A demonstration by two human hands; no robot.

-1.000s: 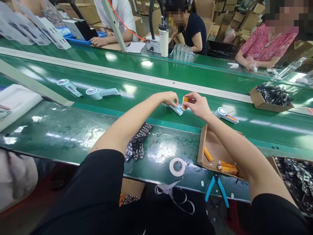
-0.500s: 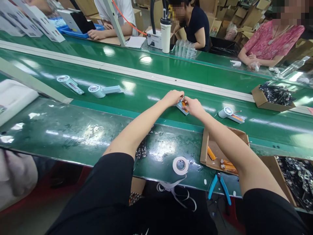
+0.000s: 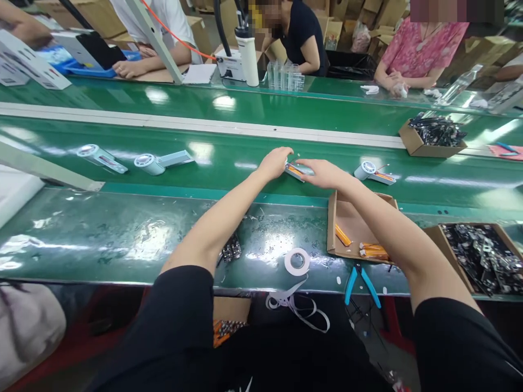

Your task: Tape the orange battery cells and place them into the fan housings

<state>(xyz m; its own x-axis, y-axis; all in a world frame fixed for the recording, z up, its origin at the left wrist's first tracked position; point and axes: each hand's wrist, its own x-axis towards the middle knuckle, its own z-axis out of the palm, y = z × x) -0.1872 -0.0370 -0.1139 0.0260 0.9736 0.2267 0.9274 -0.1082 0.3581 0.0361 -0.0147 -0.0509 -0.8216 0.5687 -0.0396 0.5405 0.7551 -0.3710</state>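
A light-blue handheld fan body (image 3: 295, 170) lies on the green conveyor belt (image 3: 229, 158) with an orange battery showing in its open handle. My left hand (image 3: 274, 162) covers and holds its round head end. My right hand (image 3: 322, 173) lies over the handle end, fingers pressing down on it. Both arms reach forward across the near bench. Close to my right forearm, an open cardboard tray (image 3: 351, 220) holds a few more orange batteries (image 3: 373, 251).
On the belt lie more fan bodies: one at the right (image 3: 370, 171), two at the left (image 3: 153, 162) (image 3: 98, 157). The near bench carries a tape roll (image 3: 297, 261), blue pliers (image 3: 359, 283), black circuit boards (image 3: 231, 247) and a box of black parts (image 3: 482, 256). Other people work across the belt.
My right hand held an orange battery above the fan body a second ago. The battery now sits in the handle, and both hands have come down onto the body on the belt.
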